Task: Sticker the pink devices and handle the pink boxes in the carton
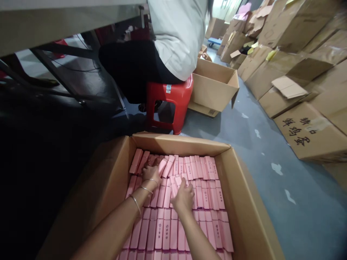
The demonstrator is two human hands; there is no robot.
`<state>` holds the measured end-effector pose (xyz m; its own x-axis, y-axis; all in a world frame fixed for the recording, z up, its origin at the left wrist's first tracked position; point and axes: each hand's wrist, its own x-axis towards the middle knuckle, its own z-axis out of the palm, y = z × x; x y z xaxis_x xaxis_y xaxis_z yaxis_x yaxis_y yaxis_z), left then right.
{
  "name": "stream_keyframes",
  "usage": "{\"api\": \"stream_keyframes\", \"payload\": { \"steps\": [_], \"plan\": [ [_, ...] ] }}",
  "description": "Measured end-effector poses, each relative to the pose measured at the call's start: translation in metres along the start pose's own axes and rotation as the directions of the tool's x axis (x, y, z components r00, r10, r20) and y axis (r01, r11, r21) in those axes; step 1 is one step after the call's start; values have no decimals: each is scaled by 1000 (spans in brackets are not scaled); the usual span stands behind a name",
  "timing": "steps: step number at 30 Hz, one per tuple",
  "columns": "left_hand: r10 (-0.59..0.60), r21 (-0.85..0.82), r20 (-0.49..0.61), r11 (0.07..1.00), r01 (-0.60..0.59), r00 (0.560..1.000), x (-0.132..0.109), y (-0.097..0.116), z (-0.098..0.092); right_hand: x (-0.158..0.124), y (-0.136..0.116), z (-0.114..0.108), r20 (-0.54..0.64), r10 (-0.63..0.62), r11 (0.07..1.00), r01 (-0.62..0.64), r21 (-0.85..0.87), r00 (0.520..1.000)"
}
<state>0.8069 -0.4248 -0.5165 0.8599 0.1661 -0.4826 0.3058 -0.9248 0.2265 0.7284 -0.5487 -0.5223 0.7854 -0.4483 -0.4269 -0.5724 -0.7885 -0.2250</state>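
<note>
Slim, square-sided pink tubes (166, 229) with caps lie packed side by side in several rows inside an open cardboard box (248, 202). Some carry small dark round marks. My left hand (151, 174), with bracelets on the wrist, reaches into the far row at the left, its fingers closed about a tilted pink tube (162, 166). To its right and a little nearer, my right hand (184, 196) curls over a few slanted pink tubes (178, 180) in the second row, thumb and fingers pressed on them. The hands partly cover the tubes beneath them.
Beyond the box a person (179, 36) sits on a red plastic stool (170, 97), beside a table (67, 25). Another open carton (214, 86) stands behind the stool. Stacked cardboard boxes (311, 130) line the right side along the grey floor (255, 151).
</note>
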Motion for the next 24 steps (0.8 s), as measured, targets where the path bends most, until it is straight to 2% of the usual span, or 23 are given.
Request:
{"api": "stream_keyframes", "payload": {
  "steps": [3, 5, 10, 13, 15, 19, 22, 24],
  "plan": [
    [12, 90, 42, 996, -15, 999, -21, -15, -1, -27, 24, 11, -3, -17, 999, 17, 51, 1000],
    [15, 119, 56, 993, -21, 998, -41, -29, 8, -44, 36, 18, -11, -8, 997, 9, 75, 1000],
    [-1, 140, 39, 990, -4, 999, -108, -61, 56, -80, 57, 36, -41, 30, 993, -25, 118, 999],
    [-43, 162, -26, 986, 47, 999, -147, -69, 82, -95, 70, 43, -44, 42, 986, -34, 165, 998],
    [-56, 166, -62, 984, 66, 996, -165, -71, 92, -101, 82, 47, -34, 45, 975, -37, 219, 998],
    [-86, 132, -98, 986, 98, 992, -174, -75, 97, -100, 106, 53, 0, 107, 934, -101, 342, 994],
    [-94, 75, -81, 992, 100, 992, -163, -77, 95, -96, 113, 56, 57, 153, 887, -162, 433, 987],
    [-69, 28, -37, 997, 70, 997, -154, -76, 92, -95, 107, 58, 101, 134, 847, -167, 504, 986]
  ]
}}
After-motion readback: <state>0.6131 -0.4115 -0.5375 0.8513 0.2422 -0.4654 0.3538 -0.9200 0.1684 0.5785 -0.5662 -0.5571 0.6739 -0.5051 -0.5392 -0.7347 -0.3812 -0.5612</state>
